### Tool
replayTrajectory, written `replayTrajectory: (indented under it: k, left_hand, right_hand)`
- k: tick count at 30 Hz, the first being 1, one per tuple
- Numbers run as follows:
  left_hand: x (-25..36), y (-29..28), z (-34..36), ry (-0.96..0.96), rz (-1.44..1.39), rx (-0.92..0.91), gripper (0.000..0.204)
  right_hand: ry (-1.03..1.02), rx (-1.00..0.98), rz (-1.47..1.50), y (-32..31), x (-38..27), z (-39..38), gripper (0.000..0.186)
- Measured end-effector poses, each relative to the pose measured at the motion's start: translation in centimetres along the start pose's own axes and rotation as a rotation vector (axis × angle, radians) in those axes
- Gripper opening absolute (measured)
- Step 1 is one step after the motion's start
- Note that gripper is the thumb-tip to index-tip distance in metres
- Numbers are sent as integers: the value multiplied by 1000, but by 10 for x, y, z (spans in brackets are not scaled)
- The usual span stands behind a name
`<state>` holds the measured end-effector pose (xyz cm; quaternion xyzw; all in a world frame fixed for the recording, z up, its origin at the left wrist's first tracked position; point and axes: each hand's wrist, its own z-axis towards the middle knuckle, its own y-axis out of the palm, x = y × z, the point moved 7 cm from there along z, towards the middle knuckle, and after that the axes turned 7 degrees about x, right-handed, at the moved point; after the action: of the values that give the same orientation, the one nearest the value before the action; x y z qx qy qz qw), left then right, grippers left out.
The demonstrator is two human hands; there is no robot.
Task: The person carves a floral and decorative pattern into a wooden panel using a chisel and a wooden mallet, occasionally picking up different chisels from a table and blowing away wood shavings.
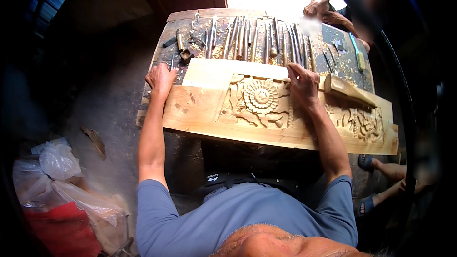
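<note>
A long pale wooden panel (195,109), carved in relief with a round flower (261,96) and leaves, lies across the near side of the workbench. Beside the panel's upper left corner, my left hand (161,78) is closed over the bench; a thin metal shaft (172,61) shows just past its fingers. What that hand holds, if anything, I cannot make out. My right hand (304,84) is over the panel's upper border, right of the flower, its fingers curled together; whatever is in them is hidden. A wooden mallet (350,90) rests on the panel to its right.
Several carving chisels (240,38) lie side by side along the back of the workbench (164,43) among wood shavings. A brush (358,53) is at the right. Another person's hands (328,12) show beyond the far right corner. Plastic bags (59,162) lie at lower left.
</note>
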<state>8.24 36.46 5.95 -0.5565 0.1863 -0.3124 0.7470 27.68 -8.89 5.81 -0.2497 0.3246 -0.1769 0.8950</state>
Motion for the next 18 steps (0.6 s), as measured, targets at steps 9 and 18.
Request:
replayTrajectory:
  k: [9, 18]
  left_hand:
    - [-37, 25, 24, -104, -127, -22, 31]
    - [43, -63, -8, 709, 164, 661, 9]
  right_hand:
    - [31, 10, 91, -6, 10, -3, 9]
    - [21, -23, 101, -5, 10, -2, 11]
